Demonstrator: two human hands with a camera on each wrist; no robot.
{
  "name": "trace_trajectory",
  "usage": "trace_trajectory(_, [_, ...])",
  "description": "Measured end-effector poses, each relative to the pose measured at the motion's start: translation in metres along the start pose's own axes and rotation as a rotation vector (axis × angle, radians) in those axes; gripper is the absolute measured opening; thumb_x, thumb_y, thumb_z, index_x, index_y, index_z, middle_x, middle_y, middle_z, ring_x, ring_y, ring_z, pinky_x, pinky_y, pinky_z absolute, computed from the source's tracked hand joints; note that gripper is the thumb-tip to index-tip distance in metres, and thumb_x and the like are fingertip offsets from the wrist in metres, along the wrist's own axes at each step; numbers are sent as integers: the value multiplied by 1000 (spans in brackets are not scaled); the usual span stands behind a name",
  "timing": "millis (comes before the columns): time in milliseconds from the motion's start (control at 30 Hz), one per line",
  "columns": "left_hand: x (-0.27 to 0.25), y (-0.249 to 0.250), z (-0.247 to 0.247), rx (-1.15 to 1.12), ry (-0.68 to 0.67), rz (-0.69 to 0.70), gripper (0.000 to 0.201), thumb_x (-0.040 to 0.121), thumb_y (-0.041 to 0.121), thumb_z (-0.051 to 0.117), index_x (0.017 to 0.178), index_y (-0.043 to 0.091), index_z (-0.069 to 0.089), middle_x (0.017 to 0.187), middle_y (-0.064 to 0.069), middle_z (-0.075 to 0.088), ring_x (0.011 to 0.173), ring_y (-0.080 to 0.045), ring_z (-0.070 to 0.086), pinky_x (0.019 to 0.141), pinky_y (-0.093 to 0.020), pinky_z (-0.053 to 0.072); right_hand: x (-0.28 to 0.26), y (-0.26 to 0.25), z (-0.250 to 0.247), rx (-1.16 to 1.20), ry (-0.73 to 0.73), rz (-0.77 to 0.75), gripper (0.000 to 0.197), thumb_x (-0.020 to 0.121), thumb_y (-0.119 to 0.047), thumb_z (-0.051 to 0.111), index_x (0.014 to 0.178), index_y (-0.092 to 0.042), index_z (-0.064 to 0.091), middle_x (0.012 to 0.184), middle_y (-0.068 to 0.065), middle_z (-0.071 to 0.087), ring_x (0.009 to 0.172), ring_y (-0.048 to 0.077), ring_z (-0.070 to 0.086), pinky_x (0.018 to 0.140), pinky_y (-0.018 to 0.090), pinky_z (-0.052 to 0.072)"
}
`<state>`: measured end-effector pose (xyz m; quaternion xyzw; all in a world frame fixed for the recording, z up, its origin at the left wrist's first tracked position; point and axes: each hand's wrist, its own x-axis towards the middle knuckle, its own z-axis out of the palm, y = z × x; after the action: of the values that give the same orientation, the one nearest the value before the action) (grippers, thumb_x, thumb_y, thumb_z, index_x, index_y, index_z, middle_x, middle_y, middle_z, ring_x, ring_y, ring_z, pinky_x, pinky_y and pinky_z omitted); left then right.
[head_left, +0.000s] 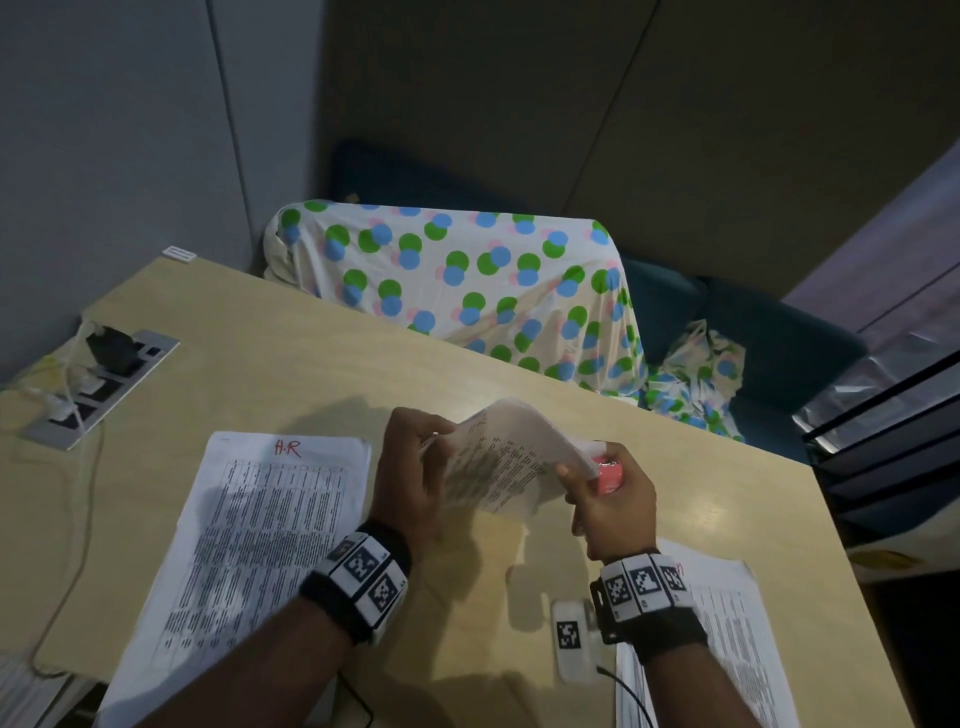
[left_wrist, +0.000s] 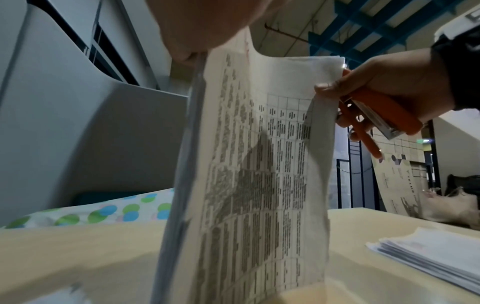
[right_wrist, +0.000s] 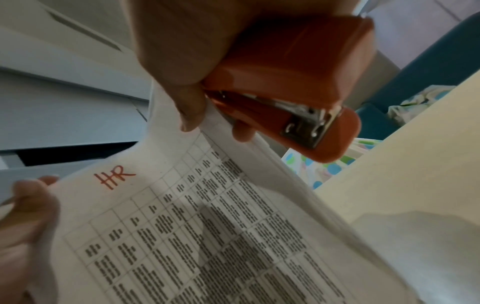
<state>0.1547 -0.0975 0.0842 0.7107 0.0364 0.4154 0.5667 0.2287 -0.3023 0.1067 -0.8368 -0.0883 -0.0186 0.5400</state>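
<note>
Paper, left stack (head_left: 244, 545): lies flat on the near table (head_left: 311, 353), headed "H.R" in red; apparently a sorted set kept within reach.
Right stack (head_left: 737, 634): lies flat beside the right wrist.
Left hand (head_left: 410, 478): thumb and fingers clamped on the sheaf (head_left: 498, 462) at its upper left edge, holding it raised and bowed above mid-table.
Right hand (head_left: 613, 504): fingers curled round the orange stapler (head_left: 609, 475); thumb and a fingertip pinch the sheaf's right corner, likely squaring the pages.
Stapler mouth: beside that corner, not yet over it.
Spotted cloth (head_left: 467, 280): draped over seating beyond the far edge.
</note>
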Motion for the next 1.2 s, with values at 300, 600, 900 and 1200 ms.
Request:
trace_trajectory(300, [10,-4,-2,-72,32,-274,17,84,26,65,91,35,53,86,23,66,84,4,62,65,-6,47,2,-12,-10,117,63,33,29,79,1,75,104,-12,66,72,22,66,54,28,60,37,50,48])
trace_trajectory(600, [16,-3,-10,-186,1,-314,34,74,46,68,102,43,51,95,11,70,90,-9,66,69,-22,56,8,-10,-12,160,74,3,22,83,5,70,81,-14,61,49,3,60,48,27,53,41,50,49])
trace_trajectory(900, [8,0,-3,-291,-50,-591,17,67,20,81,74,23,65,66,7,73,65,-5,68,51,-14,52,10,-14,-8,103,30,-3,22,83,2,72,87,-17,63,68,18,66,50,33,55,40,54,49])
trace_trajectory(1200, [-1,-14,-11,-68,-65,-460,50,55,88,47,82,49,60,72,19,69,69,10,63,56,-21,56,10,-13,-13,60,88,-49,21,83,2,71,82,-16,60,72,33,63,55,58,53,40,58,48])
